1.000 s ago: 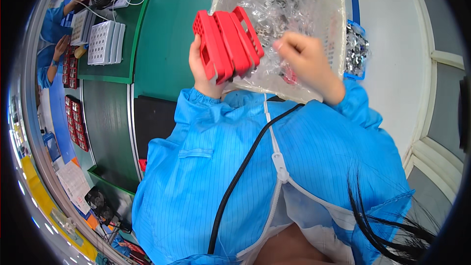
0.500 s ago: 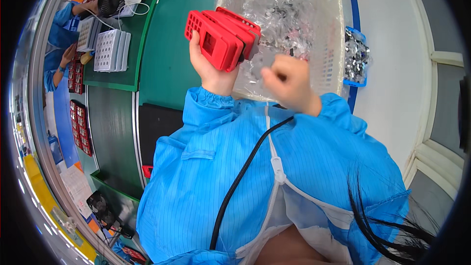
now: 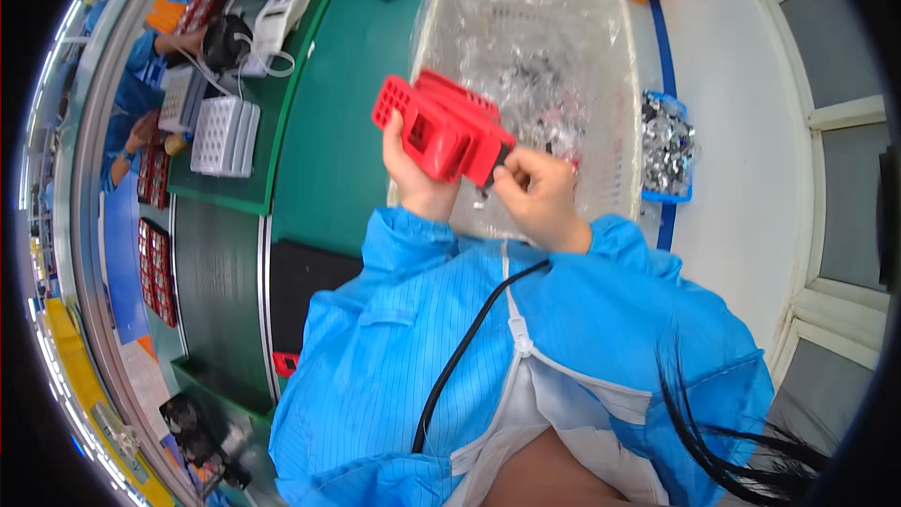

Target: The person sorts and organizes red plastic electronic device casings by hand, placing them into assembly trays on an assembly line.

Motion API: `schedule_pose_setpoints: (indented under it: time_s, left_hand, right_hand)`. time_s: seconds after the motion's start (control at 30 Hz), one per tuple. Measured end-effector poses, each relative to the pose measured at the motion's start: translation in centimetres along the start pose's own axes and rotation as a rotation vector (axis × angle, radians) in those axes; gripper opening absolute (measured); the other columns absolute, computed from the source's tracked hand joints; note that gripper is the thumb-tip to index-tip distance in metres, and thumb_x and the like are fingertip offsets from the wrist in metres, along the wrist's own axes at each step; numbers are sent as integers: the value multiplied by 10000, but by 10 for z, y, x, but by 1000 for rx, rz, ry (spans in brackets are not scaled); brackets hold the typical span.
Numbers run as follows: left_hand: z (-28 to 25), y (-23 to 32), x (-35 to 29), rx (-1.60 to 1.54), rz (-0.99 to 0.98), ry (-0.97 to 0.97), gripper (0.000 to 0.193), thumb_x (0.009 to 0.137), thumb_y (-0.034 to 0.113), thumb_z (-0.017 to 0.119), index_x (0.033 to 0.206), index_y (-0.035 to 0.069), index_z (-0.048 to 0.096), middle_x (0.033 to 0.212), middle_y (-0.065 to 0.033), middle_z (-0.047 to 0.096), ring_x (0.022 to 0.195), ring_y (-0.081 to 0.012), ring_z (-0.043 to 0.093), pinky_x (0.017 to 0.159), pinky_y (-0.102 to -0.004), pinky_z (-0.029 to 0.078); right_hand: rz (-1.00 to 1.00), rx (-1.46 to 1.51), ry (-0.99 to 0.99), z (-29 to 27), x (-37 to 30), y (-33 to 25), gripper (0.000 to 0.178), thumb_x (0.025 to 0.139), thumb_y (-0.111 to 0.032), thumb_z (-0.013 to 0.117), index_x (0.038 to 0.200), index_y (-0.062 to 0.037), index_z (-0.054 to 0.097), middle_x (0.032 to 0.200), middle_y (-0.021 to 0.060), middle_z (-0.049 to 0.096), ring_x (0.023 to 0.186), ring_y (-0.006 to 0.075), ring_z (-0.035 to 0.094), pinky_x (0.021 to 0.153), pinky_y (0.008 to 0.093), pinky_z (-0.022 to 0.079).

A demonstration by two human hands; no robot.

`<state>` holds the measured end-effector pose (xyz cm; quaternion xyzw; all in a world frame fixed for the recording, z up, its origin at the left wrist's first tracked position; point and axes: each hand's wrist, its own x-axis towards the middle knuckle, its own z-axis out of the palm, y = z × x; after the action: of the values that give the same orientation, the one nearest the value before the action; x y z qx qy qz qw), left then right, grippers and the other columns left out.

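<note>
Left hand grips red perforated plastic holders, probably light and stiff, best held by their long edges; right hand, curled closed, touches their four-o'clock end.

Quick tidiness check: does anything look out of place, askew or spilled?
Only the red pieces in the left hand look slightly odd: they sit askew, fanned rather than squared up. I see no spill.

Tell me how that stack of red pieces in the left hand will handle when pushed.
The red stack is probably stiff: its pieces show firm, straight edges in the left hand. It may be light for its size, given the openings in its face. Its layers could slide apart, since they sit unevenly.
</note>
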<state>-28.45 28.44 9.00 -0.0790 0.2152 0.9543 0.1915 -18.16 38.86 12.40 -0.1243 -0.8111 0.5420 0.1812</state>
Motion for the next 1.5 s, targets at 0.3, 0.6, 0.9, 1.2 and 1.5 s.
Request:
schedule_pose_setpoints:
  time_s: [0.3,0.6,0.9,1.2,1.5]
  left_hand:
    - [-7,-16,-3,70,-46,-59,525,901,469,409,1254,86,473,1190,-99,567,1055,-285,559,887,-423,462]
    - [-3,4,6,-31,-10,-109,554,890,473,413,1307,108,434,1274,-113,508,1136,-312,513,944,-467,435]
    - [-1,-10,-11,-47,-91,-75,528,896,468,417,1275,105,461,1244,-101,530,1101,-305,533,925,-453,443]
    - [-18,-5,-26,-105,-59,-106,532,911,442,413,1290,72,453,1258,-113,527,1123,-295,528,973,-444,415]
    - [-79,8,-129,82,-105,42,495,904,326,474,1300,30,440,1194,-163,578,1036,-280,599,894,-388,487]
  right_hand:
    - [11,-126,-148,-7,12,6,246,804,-210,608,662,-11,579,602,148,554,563,298,554,518,396,398]
    - [31,-289,-172,-26,18,16,285,825,-265,612,717,-7,561,686,133,547,682,290,557,601,383,421]
    - [-240,-154,-148,-21,15,22,215,806,-211,592,722,-14,569,687,148,557,687,340,552,619,414,428]
    - [-2,-270,-269,-64,26,51,253,761,-232,677,744,-11,555,779,136,555,761,264,548,655,375,425]
    - [877,1119,-806,37,-28,34,482,1001,-347,347,1357,-24,372,1322,125,493,1194,224,505,999,388,412]
